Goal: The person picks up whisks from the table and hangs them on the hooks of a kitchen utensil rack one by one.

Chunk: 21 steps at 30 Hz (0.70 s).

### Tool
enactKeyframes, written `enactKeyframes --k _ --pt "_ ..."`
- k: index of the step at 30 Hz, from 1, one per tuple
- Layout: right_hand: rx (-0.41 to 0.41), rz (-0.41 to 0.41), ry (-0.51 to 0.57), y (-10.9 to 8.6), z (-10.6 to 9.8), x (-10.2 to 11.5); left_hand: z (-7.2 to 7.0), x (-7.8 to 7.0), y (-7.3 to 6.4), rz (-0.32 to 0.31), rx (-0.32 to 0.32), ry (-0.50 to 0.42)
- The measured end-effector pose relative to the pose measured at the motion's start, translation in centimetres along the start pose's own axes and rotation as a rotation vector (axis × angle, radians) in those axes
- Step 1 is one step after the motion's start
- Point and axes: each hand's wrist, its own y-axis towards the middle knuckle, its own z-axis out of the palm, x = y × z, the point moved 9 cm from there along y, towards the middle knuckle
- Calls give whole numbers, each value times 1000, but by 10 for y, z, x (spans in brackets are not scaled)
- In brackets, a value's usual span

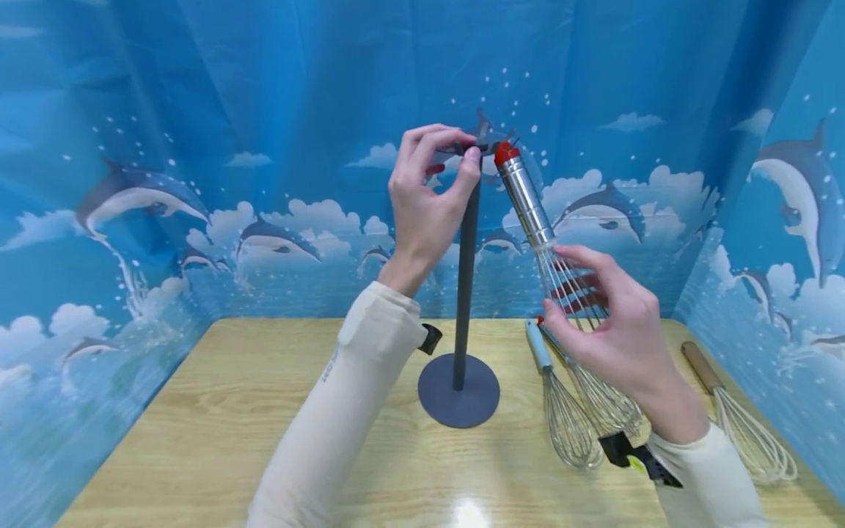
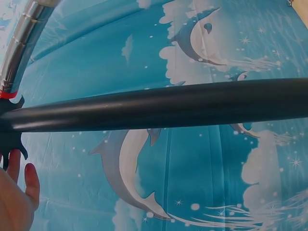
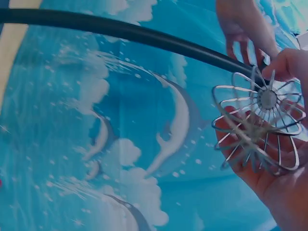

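My left hand [image 1: 429, 176] pinches the hooked top of a dark metal stand [image 1: 466, 279] between thumb and fingers. The right hand [image 1: 610, 323] holds a whisk [image 1: 524, 198] by its wire loops, fingers curled about them. This whisk has a shiny metal handle with a red end cap, and it tilts with the cap uppermost, right at the stand's hooks. In the left wrist view the red cap [image 2: 8, 95] meets the dark hooks [image 2: 14, 139]; whether it is hooked on, I cannot tell. The right wrist view looks into the wire loops [image 3: 260, 125] end-on.
On the wooden table [image 1: 264, 411] stands the round base [image 1: 458, 407]. To its right lie a whisk with a light blue handle [image 1: 538, 345], another whisk [image 1: 607, 400] partly behind my right hand, and one with a brown handle [image 1: 702, 367]. A dolphin-print curtain [image 1: 317, 95] surrounds the table.
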Motion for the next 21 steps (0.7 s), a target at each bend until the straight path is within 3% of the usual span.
enactKeyframes --k 12,21 --pt "41 178 110 -19 46 -21 2 -2 -2 20 -27 7" --pt "116 270 143 -29 66 -34 4 -2 -1 18 -24 17"
